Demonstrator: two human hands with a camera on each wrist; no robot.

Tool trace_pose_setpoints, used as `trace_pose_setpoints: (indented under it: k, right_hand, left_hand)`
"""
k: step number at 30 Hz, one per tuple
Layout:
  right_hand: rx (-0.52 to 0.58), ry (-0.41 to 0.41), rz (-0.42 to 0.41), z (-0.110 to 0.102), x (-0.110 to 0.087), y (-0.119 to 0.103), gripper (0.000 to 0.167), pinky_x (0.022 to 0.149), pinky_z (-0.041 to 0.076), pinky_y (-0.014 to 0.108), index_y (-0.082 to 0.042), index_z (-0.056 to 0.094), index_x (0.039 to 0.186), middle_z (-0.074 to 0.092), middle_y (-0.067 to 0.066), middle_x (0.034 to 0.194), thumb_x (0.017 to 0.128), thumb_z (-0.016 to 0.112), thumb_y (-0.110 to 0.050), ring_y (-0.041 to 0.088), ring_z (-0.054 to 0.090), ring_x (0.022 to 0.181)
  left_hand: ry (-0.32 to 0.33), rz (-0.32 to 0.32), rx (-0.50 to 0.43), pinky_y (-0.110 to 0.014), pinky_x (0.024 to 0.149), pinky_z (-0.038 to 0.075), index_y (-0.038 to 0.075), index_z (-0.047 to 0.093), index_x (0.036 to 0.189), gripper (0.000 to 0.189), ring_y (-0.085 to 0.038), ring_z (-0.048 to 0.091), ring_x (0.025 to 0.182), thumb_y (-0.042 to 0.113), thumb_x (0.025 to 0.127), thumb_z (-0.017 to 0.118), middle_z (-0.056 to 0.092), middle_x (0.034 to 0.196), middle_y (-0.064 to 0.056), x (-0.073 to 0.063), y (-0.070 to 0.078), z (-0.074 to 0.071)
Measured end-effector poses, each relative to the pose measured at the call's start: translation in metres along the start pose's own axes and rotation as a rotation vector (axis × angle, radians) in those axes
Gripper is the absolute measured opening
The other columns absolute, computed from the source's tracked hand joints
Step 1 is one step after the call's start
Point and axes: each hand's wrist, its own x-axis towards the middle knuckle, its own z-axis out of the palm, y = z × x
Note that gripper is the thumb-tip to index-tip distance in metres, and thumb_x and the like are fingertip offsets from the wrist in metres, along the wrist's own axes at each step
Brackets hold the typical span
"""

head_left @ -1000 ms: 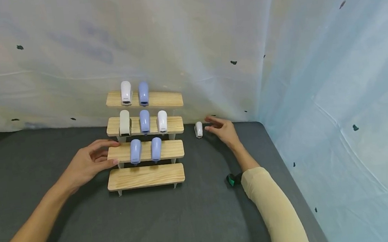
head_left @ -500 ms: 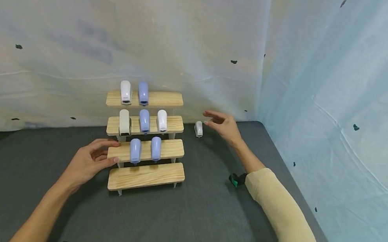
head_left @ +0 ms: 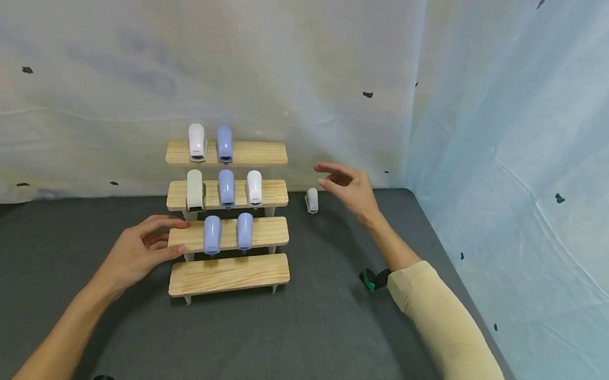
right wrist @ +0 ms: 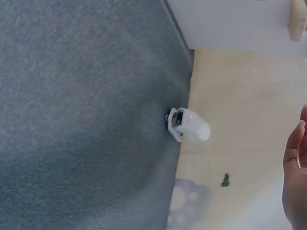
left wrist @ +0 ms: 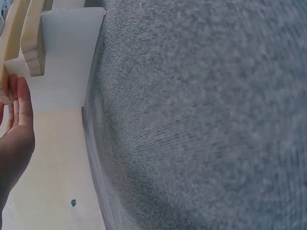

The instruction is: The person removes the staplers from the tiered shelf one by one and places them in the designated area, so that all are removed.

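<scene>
The left hand [head_left: 140,250] grips the left end of the third shelf [head_left: 271,230], counting down from the top of a four-tier wooden display stand [head_left: 228,274], its thumb at the front edge and its fingertips at the rear one. The right hand [head_left: 357,195] has thumb and fingers parted around air, just beside and above a loose white stapler [head_left: 312,201]. This stapler rests on the dark grey table surface [head_left: 299,351], right of the stand and close to the foot of the wall sheet [head_left: 290,49].

On the gripped shelf sit two periwinkle staplers [head_left: 212,235], side by side and apart. The second shelf [head_left: 277,191] carries, from left to right, a beige stapler [head_left: 195,190], a periwinkle one and a white one. On the top shelf [head_left: 261,152], a white stapler stands left of a periwinkle one. Each forearm wears a pale yellow sleeve [head_left: 447,323], with a black strap [head_left: 372,279] near the wrist.
</scene>
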Motion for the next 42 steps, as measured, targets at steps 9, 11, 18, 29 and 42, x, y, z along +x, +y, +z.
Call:
trace_pose_setpoints:
  k: [9,11,18,29,42]
  right_hand:
    - [-0.029,-0.031,0.009,0.008,0.008,-0.028,0.033,0.084,0.055,0.031,0.007,0.064,0.125,0.065,0.022,0.123,0.093,0.069,-0.001,0.039,0.064,0.098]
    - [-0.036,-0.039,0.022,0.010,0.010,-0.035,0.034,0.085,0.054,0.030,0.007,0.064,0.126,0.065,0.022,0.124,0.093,0.069,-0.002,0.038,0.064,0.099]
    - [-0.044,-0.071,-0.005,0.018,0.017,-0.052,0.034,0.085,0.055,0.032,0.007,0.064,0.126,0.065,0.023,0.123,0.092,0.068,0.001,0.038,0.064,0.099]
    - [-0.037,-0.090,-0.079,0.031,0.034,-0.044,0.033,0.081,0.054,0.031,-0.001,0.067,0.125,0.068,0.015,0.121,0.092,0.071,-0.002,0.021,0.065,0.093]
    - [-0.011,-0.123,-0.081,0.048,0.053,-0.050,0.038,0.088,0.054,0.042,-0.002,0.067,0.127,0.068,0.015,0.122,0.090,0.074,-0.005,0.028,0.064,0.098]
  left_hand:
    - [0.006,0.031,-0.047,-0.016,0.080,0.053,0.003,0.060,0.132,0.044,-0.004,0.058,0.106,0.016,0.092,0.074,0.050,0.132,-0.007,0.000,-0.003,0.001]
    - [0.006,0.037,-0.053,-0.015,0.080,0.053,0.002,0.060,0.132,0.044,-0.003,0.058,0.107,0.015,0.092,0.074,0.050,0.132,-0.007,0.000,-0.003,0.001]
    - [0.006,0.042,-0.064,-0.014,0.082,0.052,0.002,0.060,0.132,0.044,-0.003,0.057,0.109,0.014,0.092,0.074,0.049,0.133,-0.007,-0.001,-0.004,0.000]
    - [0.011,0.036,-0.057,-0.013,0.084,0.051,0.003,0.060,0.132,0.043,-0.002,0.056,0.111,0.016,0.093,0.073,0.050,0.133,-0.006,0.000,-0.004,0.002]
    - [0.009,0.036,-0.059,-0.013,0.084,0.051,0.002,0.060,0.132,0.044,-0.003,0.057,0.110,0.015,0.093,0.073,0.049,0.133,-0.007,0.000,-0.005,0.002]
